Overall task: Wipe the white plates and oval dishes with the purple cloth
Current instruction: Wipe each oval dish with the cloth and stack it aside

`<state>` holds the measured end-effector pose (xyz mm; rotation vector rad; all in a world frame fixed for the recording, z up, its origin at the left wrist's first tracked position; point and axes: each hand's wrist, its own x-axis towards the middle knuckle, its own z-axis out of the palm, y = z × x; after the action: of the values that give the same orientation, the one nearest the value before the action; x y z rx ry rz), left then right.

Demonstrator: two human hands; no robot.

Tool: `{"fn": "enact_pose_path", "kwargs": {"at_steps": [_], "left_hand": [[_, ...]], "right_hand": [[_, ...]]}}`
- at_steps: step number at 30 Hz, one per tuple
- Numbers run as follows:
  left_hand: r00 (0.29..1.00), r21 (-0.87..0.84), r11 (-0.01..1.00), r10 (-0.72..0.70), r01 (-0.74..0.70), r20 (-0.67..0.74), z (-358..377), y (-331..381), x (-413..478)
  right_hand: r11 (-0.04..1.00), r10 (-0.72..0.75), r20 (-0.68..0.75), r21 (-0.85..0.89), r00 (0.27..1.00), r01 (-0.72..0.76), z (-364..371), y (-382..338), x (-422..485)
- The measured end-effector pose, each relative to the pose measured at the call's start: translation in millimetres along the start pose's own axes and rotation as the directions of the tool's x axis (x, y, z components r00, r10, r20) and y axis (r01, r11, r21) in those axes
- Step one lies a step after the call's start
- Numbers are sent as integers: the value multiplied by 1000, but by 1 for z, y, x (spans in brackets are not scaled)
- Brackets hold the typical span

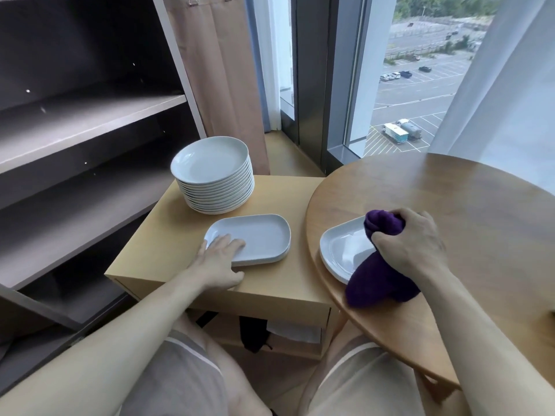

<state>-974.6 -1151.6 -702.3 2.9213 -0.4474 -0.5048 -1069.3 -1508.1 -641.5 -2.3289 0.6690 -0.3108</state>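
Head: right grip (411,244) clutches cloth (381,283) over round table (450,190); left grip (219,259) flat on dish (258,235).

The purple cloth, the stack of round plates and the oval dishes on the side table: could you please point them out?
purple cloth (381,283): head view, lower bulk.
stack of round plates (207,159): head view, top plate's centre.
oval dishes (261,235): head view, top dish's middle.
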Motion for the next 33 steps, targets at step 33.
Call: {"fn": "enact_pose_path", "kwargs": {"at_steps": [33], "left_hand": [[985, -784, 604, 163, -141, -52, 33, 159, 18]], "right_hand": [[968, 154, 35, -204, 987, -144, -1, 16, 15]]}}
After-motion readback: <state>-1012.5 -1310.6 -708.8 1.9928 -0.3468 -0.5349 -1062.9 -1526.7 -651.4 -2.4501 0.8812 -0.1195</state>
